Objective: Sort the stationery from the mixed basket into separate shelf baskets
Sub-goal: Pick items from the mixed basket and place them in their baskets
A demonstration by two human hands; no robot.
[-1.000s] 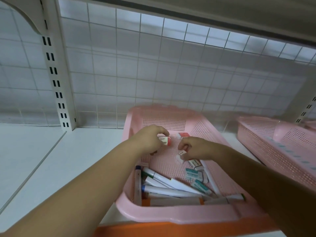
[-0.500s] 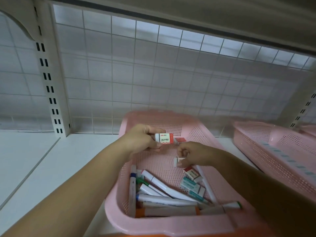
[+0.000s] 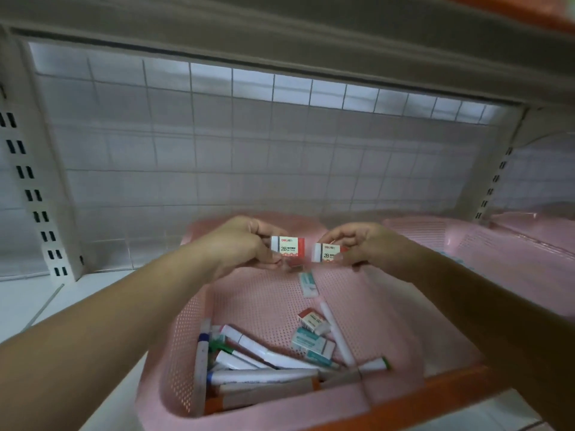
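My left hand [image 3: 239, 247] pinches a red-and-white 2B eraser [image 3: 287, 245] above the far end of the pink mixed basket [image 3: 174, 353]. My right hand [image 3: 370, 247] pinches a second red-and-white 2B eraser [image 3: 326, 252] right beside it. Both erasers are lifted and face me, a small gap apart. Down in the basket lie several markers [image 3: 264, 365] at the near end, a red eraser [image 3: 312, 320], teal erasers [image 3: 312, 343] and another teal eraser [image 3: 308, 283] further back.
A second pink basket [image 3: 497, 253] stands on the shelf to the right, with a third one's edge [image 3: 541, 222] behind it. A wire grid backs the shelf [image 3: 249, 144]. White shelf surface [image 3: 46, 306] lies to the left. An upper shelf [image 3: 280, 23] hangs overhead.
Both hands have lifted from the basket floor. My right hand now holds a red 2B eraser up beside the one in my left hand. The view has tilted upward.
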